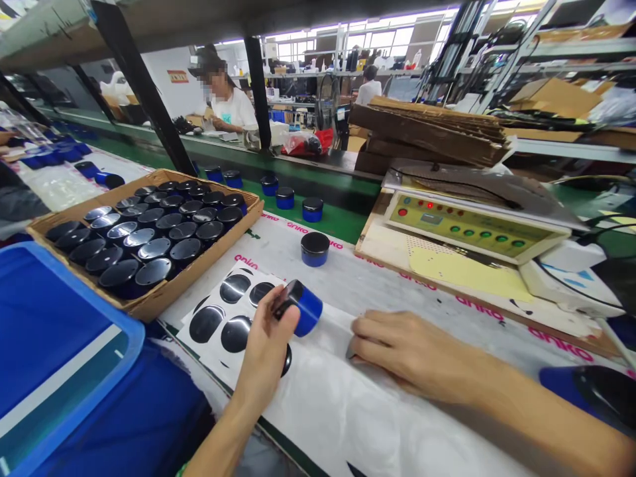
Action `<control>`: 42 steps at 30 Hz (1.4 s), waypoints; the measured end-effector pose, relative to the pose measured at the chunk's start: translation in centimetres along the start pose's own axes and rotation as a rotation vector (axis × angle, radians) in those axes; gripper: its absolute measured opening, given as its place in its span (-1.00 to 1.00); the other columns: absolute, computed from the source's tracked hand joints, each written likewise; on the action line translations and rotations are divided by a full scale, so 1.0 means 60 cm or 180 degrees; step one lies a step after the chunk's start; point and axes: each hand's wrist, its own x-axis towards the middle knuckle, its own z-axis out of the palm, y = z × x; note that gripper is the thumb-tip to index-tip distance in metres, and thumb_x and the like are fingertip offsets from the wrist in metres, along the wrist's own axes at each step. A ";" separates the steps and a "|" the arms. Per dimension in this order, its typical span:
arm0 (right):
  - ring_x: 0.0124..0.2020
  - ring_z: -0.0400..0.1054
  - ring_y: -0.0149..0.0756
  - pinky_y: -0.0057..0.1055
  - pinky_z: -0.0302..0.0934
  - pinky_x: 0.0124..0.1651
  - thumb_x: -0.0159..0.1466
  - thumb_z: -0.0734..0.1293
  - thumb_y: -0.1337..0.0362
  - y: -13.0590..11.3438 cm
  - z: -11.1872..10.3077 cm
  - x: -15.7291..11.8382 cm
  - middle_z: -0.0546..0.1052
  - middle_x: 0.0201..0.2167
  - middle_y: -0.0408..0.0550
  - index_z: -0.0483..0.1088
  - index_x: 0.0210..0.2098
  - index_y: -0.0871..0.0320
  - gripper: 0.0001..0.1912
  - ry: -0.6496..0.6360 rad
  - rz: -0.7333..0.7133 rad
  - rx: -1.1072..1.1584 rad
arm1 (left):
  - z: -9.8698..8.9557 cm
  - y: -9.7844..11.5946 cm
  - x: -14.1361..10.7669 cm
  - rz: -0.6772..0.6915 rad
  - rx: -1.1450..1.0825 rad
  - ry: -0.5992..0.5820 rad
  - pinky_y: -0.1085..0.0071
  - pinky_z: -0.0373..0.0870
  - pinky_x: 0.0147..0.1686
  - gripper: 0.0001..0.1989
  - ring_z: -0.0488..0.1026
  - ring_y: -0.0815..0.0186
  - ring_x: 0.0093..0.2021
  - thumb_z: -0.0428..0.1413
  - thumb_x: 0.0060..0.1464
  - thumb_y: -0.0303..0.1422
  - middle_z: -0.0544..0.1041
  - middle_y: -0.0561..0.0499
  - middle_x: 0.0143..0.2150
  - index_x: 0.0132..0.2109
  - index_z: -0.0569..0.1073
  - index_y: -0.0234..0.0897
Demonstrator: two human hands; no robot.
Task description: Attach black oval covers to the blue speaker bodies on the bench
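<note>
My left hand (268, 331) is closed around a small blue jar with a black lid (307, 308), tilted on its side above the sheet. Beneath it lies a white sheet of round black stickers (206, 324), partly covered by my hand. My right hand (397, 348) is just right of the jar, its fingers curled together over the white backing paper (358, 417). A dark edge shows at its fingertips, too small to name. Another blue jar with a black lid (315, 249) stands upright on the table beyond my hands.
A cardboard tray (199, 281) full of black-lidded jars sits at the left, beside a blue plastic bin (134, 324). Several jars stand on the green belt (342, 215). At the right are a control-panel machine (477, 225) and another jar (591, 391). A person (233, 106) sits across.
</note>
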 end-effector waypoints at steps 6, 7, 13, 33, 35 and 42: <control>-0.42 0.36 -0.33 -0.45 0.22 -0.40 0.29 0.33 0.25 -0.055 -0.010 -0.089 0.46 -0.36 -0.14 0.25 0.14 -0.15 -0.57 0.1921 0.1408 0.0710 | 0.018 0.001 -0.040 0.0760 0.2363 -0.1553 0.35 0.29 0.12 -0.31 0.34 0.22 0.11 0.35 -0.15 -0.33 0.32 0.03 0.09 0.15 0.30 0.01; -0.47 0.34 -0.34 -0.45 0.21 -0.44 0.26 0.36 0.20 -0.065 -0.010 -0.089 0.46 -0.42 -0.17 0.34 0.03 -0.13 -0.66 0.2085 0.1734 0.1048 | 0.021 -0.001 -0.045 0.0762 0.2503 -0.1741 0.35 0.31 0.10 -0.29 0.36 0.23 0.08 0.35 -0.15 -0.33 0.33 0.04 0.08 0.16 0.28 0.03; -0.57 0.10 -0.42 -0.48 0.03 -0.57 0.18 0.36 -0.04 -0.082 0.020 -0.062 0.28 -0.54 -0.17 0.33 -0.51 0.12 -0.63 0.1681 0.2937 0.3535 | 0.025 -0.012 -0.049 0.0741 0.2752 -0.2000 0.35 0.38 0.00 -0.22 0.40 0.24 0.01 0.35 -0.12 -0.29 0.35 0.06 0.04 0.21 0.18 0.04; -0.32 0.21 -0.34 -0.43 0.16 -0.24 0.27 0.29 0.04 -0.084 0.062 -0.030 0.25 -0.36 -0.14 0.30 -0.53 0.11 -0.66 0.2112 0.2966 0.2855 | 0.027 -0.017 -0.048 0.1046 0.2795 -0.2003 0.43 0.34 -0.03 -0.28 0.39 0.28 0.00 0.33 -0.09 -0.28 0.36 0.06 0.00 0.18 0.19 -0.09; -0.31 0.21 -0.34 -0.42 0.15 -0.24 0.29 0.28 0.08 -0.084 0.068 -0.033 0.26 -0.35 -0.14 0.29 -0.51 0.09 -0.69 0.2153 0.2869 0.2517 | 0.027 -0.019 -0.048 0.1079 0.2797 -0.2011 0.43 0.35 -0.04 -0.28 0.39 0.28 0.00 0.33 -0.09 -0.28 0.35 0.05 0.01 0.18 0.18 -0.09; -0.27 0.22 -0.39 -0.45 0.11 -0.25 0.32 0.28 0.25 -0.087 0.080 -0.036 0.26 -0.31 -0.16 0.24 -0.44 0.07 -0.80 0.2298 0.2436 0.1532 | 0.025 -0.018 -0.049 0.1147 0.2832 -0.2006 0.43 0.36 -0.04 -0.28 0.39 0.28 -0.01 0.32 -0.08 -0.29 0.35 0.05 0.00 0.18 0.17 -0.11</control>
